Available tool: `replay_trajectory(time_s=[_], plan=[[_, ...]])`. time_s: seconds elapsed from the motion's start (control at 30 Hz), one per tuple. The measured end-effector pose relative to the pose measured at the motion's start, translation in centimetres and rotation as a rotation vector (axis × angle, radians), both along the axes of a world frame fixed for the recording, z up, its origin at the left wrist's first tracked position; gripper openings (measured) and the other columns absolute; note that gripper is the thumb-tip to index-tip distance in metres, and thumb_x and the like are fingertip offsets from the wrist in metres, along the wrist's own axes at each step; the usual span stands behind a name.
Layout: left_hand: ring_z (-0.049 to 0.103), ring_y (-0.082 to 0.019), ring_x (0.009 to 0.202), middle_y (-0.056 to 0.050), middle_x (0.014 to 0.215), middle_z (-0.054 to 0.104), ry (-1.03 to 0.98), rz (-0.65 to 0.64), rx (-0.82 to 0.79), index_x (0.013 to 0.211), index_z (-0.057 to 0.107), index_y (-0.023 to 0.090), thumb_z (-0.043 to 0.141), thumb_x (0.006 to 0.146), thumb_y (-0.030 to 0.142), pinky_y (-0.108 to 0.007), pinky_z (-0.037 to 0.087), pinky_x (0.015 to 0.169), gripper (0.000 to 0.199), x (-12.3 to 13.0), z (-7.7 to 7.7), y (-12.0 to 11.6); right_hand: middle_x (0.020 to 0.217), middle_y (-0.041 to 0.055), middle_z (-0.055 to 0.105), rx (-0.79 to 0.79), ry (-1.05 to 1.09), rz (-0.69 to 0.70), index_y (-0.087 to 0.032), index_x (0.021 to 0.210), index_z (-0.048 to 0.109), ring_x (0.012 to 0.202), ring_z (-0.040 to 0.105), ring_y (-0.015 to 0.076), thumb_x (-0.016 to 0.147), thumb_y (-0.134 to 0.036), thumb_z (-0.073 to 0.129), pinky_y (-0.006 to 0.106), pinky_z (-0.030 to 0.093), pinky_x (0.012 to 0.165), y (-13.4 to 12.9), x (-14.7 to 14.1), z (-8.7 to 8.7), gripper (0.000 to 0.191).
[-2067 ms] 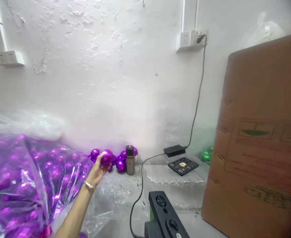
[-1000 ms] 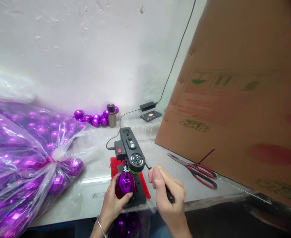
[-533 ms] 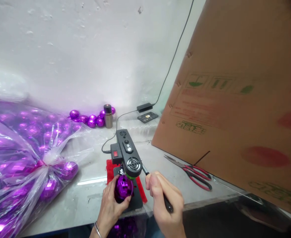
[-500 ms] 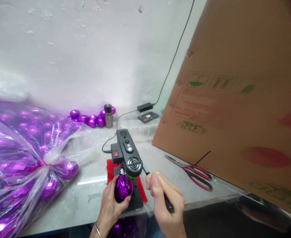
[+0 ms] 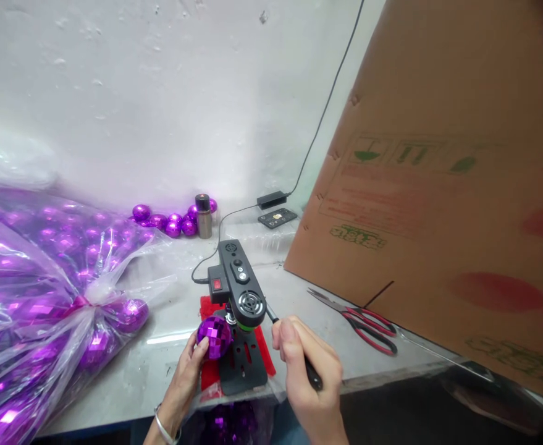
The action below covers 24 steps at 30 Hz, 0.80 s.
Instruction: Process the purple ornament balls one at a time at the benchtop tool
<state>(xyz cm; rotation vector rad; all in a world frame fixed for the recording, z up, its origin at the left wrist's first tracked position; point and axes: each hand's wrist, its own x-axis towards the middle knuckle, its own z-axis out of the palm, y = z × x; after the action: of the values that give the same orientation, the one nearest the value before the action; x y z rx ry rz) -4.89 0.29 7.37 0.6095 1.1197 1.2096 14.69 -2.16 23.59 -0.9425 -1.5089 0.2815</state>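
A shiny purple faceted ball (image 5: 214,337) is gripped in my left hand (image 5: 186,364), just left of the black bench machine's head (image 5: 243,290). The machine has a round grille, small buttons and a red switch on its side box. My right hand (image 5: 312,364) is wrapped round the black-ended lever (image 5: 315,376) on the machine's right side. Below the head, the slotted black base plate (image 5: 246,368) shows bare, lying on a red cloth (image 5: 265,352).
Red-handled scissors (image 5: 368,327) lie to the right, beside a big cardboard box (image 5: 414,204). A tied clear bag of purple balls (image 5: 44,296) fills the left. At the back stand a dark-capped bottle (image 5: 203,217), loose purple balls (image 5: 173,227), a phone (image 5: 277,217) and a power adapter (image 5: 272,199).
My left hand has drawn the ball out from under the machine's head, to the left and slightly up. A faceted side now faces me. My right hand has hardly moved on the lever.
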Motion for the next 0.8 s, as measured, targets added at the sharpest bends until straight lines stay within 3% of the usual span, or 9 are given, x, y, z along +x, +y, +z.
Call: replay_trajectory(time_s=[0.13,0.27,0.33,0.43,0.57,0.8], plan=[[0.065,-0.038,0.136,-0.016,0.138,0.075,0.222,-0.017,0.071,0.134,0.065,0.019,0.092,0.07,0.065,-0.05,0.043,0.123,0.083,0.9,0.4,-0.2,0.063,-0.0033,0.048,0.008,-0.006,-0.004,-0.023,0.073,0.046,0.054,0.049,0.0102,0.108,-0.012,0.044,0.024,0.041,0.052,0.1,0.1,-0.1,0.037],[0.068,-0.042,0.125,-0.015,0.126,0.079,0.587,-0.048,0.155,0.129,0.069,0.022,0.095,0.063,0.045,-0.055,0.044,0.117,0.076,2.0,2.5,-0.5,0.065,-0.0035,0.047,0.034,-0.019,0.006,-0.023,0.076,0.046,0.056,0.049,0.0102,0.108,-0.01,0.043,0.024,0.042,0.054,0.0,0.2,-0.4,0.035],[0.067,-0.044,0.121,-0.014,0.12,0.08,0.674,-0.031,0.177,0.122,0.073,0.025,0.095,0.058,0.039,-0.056,0.043,0.115,0.069,2.5,3.6,-0.6,0.065,-0.0035,0.047,0.033,-0.026,0.004,-0.023,0.076,0.046,0.056,0.049,0.0102,0.108,-0.01,0.043,0.024,0.041,0.054,0.0,0.2,-0.4,0.035],[0.067,-0.048,0.119,-0.014,0.115,0.079,0.704,0.008,0.206,0.114,0.075,0.026,0.095,0.055,0.037,-0.059,0.042,0.114,0.063,3.1,4.2,-0.7,0.064,-0.0034,0.047,0.028,-0.03,0.005,-0.023,0.075,0.046,0.055,0.049,0.0102,0.108,-0.01,0.043,0.024,0.042,0.053,0.0,0.2,-0.4,0.036],[0.066,-0.051,0.12,-0.017,0.117,0.076,0.749,0.034,0.256,0.114,0.075,0.024,0.094,0.057,0.036,-0.062,0.041,0.116,0.062,3.7,3.6,-0.6,0.065,-0.0037,0.046,0.043,-0.032,0.012,-0.023,0.076,0.045,0.055,0.049,0.01,0.108,-0.01,0.043,0.023,0.042,0.053,0.1,0.3,-0.3,0.035],[0.058,-0.05,0.133,-0.02,0.127,0.069,0.665,-0.068,0.287,0.121,0.072,0.018,0.09,0.059,0.032,-0.064,0.039,0.121,0.066,5.9,2.7,0.2,0.066,-0.0037,0.048,0.036,-0.035,-0.005,-0.023,0.079,0.047,0.055,0.049,0.0095,0.109,-0.009,0.044,0.023,0.043,0.053,-0.1,0.4,-0.2,0.033]])
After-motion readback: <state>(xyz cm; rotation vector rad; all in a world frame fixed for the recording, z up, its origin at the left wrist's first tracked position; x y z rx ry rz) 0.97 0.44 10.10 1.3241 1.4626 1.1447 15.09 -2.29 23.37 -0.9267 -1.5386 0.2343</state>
